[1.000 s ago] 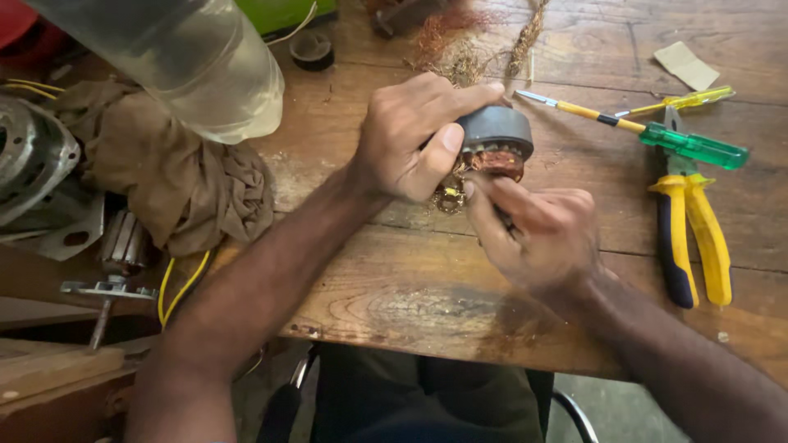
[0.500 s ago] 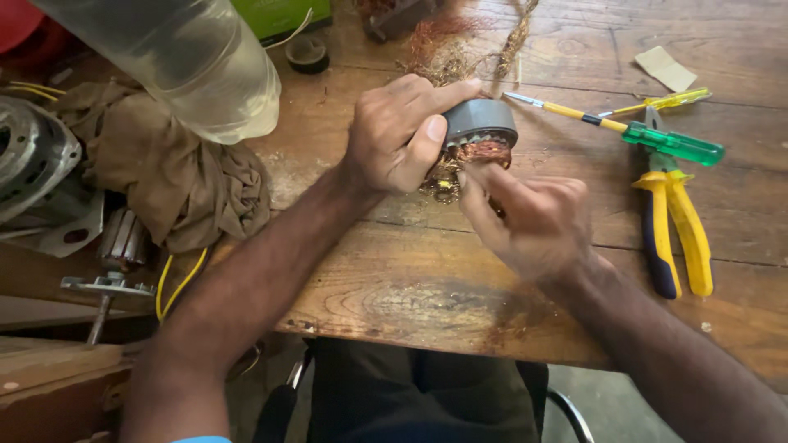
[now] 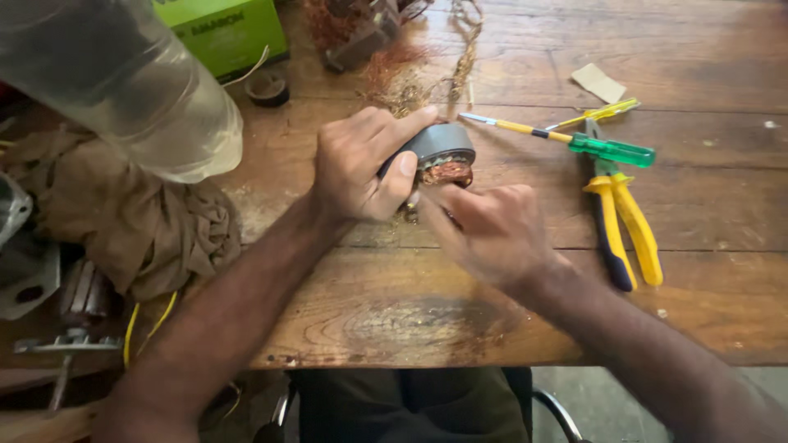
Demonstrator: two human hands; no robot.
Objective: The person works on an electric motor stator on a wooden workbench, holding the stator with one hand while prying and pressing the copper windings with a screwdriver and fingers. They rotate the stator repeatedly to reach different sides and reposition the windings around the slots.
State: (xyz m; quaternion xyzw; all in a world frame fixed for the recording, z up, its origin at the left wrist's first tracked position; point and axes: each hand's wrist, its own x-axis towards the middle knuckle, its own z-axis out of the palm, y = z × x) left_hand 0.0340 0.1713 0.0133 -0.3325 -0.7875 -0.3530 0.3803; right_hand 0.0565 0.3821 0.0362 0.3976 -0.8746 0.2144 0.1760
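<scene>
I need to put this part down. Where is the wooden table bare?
Bare wood lies along the near table edge below both hands, and far right beyond the yellow-handled pliers. Crowded: left, by the brown crumpled cloth and clear plastic bottle.

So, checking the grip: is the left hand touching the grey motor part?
Touching. The head view shows the left hand wrapped around the grey motor part, thumb pressed on it.
</scene>
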